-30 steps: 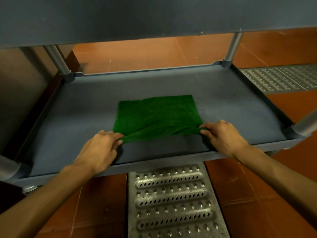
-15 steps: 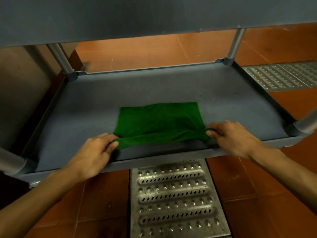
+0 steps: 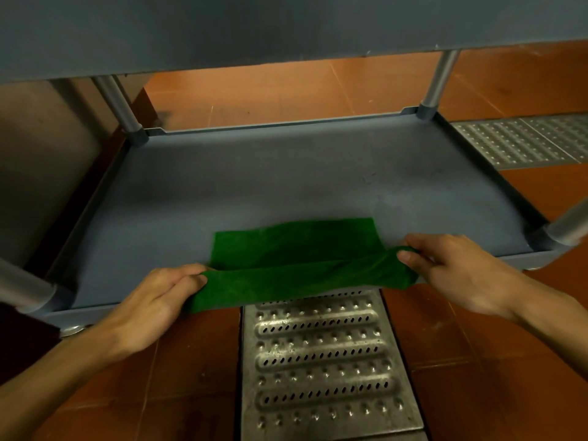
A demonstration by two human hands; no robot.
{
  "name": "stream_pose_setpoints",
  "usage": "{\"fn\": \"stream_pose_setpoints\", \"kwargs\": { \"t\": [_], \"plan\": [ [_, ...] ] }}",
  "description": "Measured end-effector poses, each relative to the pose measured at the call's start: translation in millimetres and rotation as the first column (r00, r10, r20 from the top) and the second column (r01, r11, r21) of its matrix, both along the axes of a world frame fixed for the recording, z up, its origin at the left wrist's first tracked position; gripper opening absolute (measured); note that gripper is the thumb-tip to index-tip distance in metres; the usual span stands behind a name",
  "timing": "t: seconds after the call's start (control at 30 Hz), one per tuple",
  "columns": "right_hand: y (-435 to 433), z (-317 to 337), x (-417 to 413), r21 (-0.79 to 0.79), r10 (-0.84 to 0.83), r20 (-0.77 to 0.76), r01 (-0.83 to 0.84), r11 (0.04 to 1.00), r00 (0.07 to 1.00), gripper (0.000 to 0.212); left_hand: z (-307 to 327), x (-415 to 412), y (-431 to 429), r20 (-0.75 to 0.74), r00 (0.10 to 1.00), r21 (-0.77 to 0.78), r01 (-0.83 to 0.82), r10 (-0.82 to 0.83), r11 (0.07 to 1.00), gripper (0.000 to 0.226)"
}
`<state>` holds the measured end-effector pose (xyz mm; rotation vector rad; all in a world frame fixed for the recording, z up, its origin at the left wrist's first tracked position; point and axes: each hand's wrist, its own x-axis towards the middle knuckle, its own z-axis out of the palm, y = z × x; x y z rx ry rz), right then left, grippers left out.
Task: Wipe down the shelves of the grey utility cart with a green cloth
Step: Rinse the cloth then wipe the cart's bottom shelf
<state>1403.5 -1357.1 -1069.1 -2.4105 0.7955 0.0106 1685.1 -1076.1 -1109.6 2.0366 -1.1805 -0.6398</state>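
Steel comes first: a perforated grate (image 3: 321, 354) set in the red tile floor (image 3: 477, 377), running in under the front of the cart.

Just above it the left hand (image 3: 152, 300) and the right hand (image 3: 455, 272) each pinch a near corner of the cloth (image 3: 296, 249), fingers curled round the bunched fabric and thumbs on top. The cloth is stretched between them.

A second ago the cloth lay flat near the middle of the lower shelf (image 3: 254, 186), with bare grey between its near hem and the front lip. Since then both hands have drawn it towards the person. Its near hem now hangs over the lip and covers part of the grate, while its far half lies flat on the shelf just inside the edge. The far hem has slid forward by much the same amount.

I read this as the end of a pull stroke: the band from the middle to the front has probably been wiped, and the cloth is about to leave the shelf. The left and right sides, and the back strip by the rear posts (image 3: 436, 81), look untouched by this pass, and a faint scuff shows right of centre. The upper shelf (image 3: 222, 27) hangs over it all, seen only from beneath.
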Motion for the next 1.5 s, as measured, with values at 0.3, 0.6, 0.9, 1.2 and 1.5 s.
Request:
{"fn": "stream_pose_setpoints", "kwargs": {
  "t": [0.3, 0.6, 0.9, 1.2, 1.5],
  "plan": [
    [6.7, 14.6, 0.8, 0.04, -0.035, 0.021, 0.034, 0.999, 0.999, 0.028, 8.6, 5.3, 6.6, 0.02, 0.989, -0.105, -0.146, 0.149, 0.984, 0.023],
    [-3.5, 35.9, 15.1, 0.327, -0.265, 0.197, 0.191, 0.926, 0.944, 0.03, 41.4, 6.5, -13.1, -0.006, 0.999, -0.099, -0.032, 0.032, 0.995, 0.046],
    [-46.9, 22.6, 71.5, 0.276, -0.353, 0.256, 0.282, 0.919, 0.9, 0.033, 45.2, 46.6, -71.2, 0.186, 0.975, -0.09, -0.106, 0.121, 0.99, 0.035],
    [-49.7, -33.4, 71.8, 0.072, -0.114, -0.075, 0.119, 0.99, 0.991, 0.041, -3.2, 33.9, -91.2, 0.435, 0.899, 0.21, -0.049, -0.048, 0.976, 0.044],
    [-89.3, -1.4, 48.7, 0.182, -0.239, 0.169, 0.208, 0.961, 0.956, 0.023, 7.0, 19.4, -125.3, 0.638, 0.761, 0.209, -0.027, -0.116, 0.977, 0.023]
  ]
}}
